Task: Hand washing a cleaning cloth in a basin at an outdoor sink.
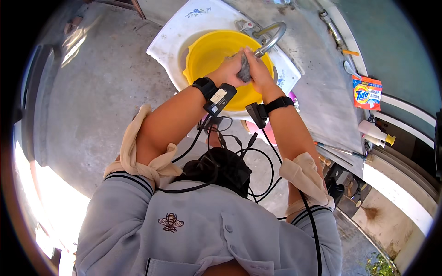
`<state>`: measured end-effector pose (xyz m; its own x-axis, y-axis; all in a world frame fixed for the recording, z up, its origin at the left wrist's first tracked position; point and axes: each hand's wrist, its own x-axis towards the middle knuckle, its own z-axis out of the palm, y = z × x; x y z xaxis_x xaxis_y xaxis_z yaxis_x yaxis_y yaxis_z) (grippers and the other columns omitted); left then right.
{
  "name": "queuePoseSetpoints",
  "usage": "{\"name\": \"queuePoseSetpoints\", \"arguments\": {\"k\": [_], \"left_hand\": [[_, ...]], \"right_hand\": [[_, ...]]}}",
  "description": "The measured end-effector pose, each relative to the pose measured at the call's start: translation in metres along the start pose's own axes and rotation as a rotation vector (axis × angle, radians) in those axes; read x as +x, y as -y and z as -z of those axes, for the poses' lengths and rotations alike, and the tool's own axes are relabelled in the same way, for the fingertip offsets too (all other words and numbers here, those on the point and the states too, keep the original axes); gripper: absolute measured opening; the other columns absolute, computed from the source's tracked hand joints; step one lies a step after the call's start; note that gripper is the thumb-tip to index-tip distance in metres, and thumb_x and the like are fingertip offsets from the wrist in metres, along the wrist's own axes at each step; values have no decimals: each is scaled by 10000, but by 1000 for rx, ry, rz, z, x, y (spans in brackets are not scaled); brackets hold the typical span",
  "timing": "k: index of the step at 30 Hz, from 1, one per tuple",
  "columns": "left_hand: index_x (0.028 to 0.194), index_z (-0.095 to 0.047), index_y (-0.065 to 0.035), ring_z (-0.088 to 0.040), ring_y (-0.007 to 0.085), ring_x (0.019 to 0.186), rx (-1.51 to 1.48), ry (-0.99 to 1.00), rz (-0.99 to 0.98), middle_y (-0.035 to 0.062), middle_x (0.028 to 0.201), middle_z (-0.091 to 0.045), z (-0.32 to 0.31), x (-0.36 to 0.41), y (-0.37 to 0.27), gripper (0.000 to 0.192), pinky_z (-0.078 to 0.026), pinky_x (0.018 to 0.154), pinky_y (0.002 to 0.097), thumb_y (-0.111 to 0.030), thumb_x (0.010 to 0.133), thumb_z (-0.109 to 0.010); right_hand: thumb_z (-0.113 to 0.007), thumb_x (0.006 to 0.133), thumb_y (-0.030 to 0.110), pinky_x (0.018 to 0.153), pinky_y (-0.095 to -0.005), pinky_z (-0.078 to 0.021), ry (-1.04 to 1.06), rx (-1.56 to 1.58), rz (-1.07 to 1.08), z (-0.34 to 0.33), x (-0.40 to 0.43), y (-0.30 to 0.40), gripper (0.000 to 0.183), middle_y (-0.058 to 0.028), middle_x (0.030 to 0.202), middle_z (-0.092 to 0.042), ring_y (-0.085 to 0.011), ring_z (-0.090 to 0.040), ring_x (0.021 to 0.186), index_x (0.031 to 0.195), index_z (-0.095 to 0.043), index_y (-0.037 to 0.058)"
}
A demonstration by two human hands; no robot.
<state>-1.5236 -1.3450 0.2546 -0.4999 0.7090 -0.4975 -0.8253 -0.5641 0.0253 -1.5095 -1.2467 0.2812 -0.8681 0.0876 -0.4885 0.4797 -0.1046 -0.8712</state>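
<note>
Both of my hands press together on a crumpled grey cloth (pixel 244 70) above a yellow plastic basin (pixel 203 51). My left hand (pixel 229 70) grips it from the left, and my right hand (pixel 258 70) closes on its right side. The curved metal faucet (pixel 276 36) ends right beside my right hand; whether water runs from it I cannot tell. The basin sits in a white ceramic sink (pixel 172 41) with blue flower decoration. My palms hide part of the cloth.
Black cables (pixel 266 165) hang from devices strapped to my wrists. An orange Tide detergent bag (pixel 367 93) and a white spoon (pixel 351 70) lie to the right. Pale plastic bottles (pixel 374 132) stand below the bag. Something pink (pixel 267 132) shows beneath the sink, above the concrete floor (pixel 93 103).
</note>
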Motion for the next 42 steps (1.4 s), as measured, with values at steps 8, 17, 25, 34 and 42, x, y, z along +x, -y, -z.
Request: {"name": "queuePoseSetpoints", "arguments": {"k": [8,17,25,34,42], "left_hand": [[947,-528,-145,-564,144,745,155,-365,-159,12,837,-582,-5,6,19,275,-480,601,305,-382,916,-390],[1001,-484,-102,-564,232,815,1037,-359,-352,84,897,-546,9,53,9,241,-485,648,358,-310,885,-448],[1012,-502,51,-587,372,888,1765,-321,-483,239,893,-605,6,80,13,495,-467,768,395,-189,625,-697],[1102,-448,109,-601,351,874,1970,-522,-550,256,921,-596,-7,41,-17,472,-474,764,397,-218,780,-562],[1037,-471,57,-580,351,877,2129,-380,-580,217,926,-590,-14,59,-12,298,-469,717,392,-156,834,-521]], "right_hand": [[-419,866,289,745,-413,-453,-225,-633,78,10,29,-41,412,-241,898,-601,-361,-584,839,1035,-524,-71],[-443,832,348,847,-412,-410,-206,-432,72,47,21,-24,412,-233,1055,-560,-387,-524,975,1020,-570,4],[-604,775,394,813,-368,-431,-634,-1293,175,121,-30,-52,531,-208,1003,-575,-295,-562,950,1068,-484,-32],[-571,822,353,562,-306,-515,-278,-517,-270,78,-45,-71,460,-98,945,-605,-205,-617,726,1136,-464,34],[-468,810,82,578,-338,-565,-235,-140,-310,107,-56,-56,369,-162,1002,-584,-276,-640,778,1166,-434,-11]]}}
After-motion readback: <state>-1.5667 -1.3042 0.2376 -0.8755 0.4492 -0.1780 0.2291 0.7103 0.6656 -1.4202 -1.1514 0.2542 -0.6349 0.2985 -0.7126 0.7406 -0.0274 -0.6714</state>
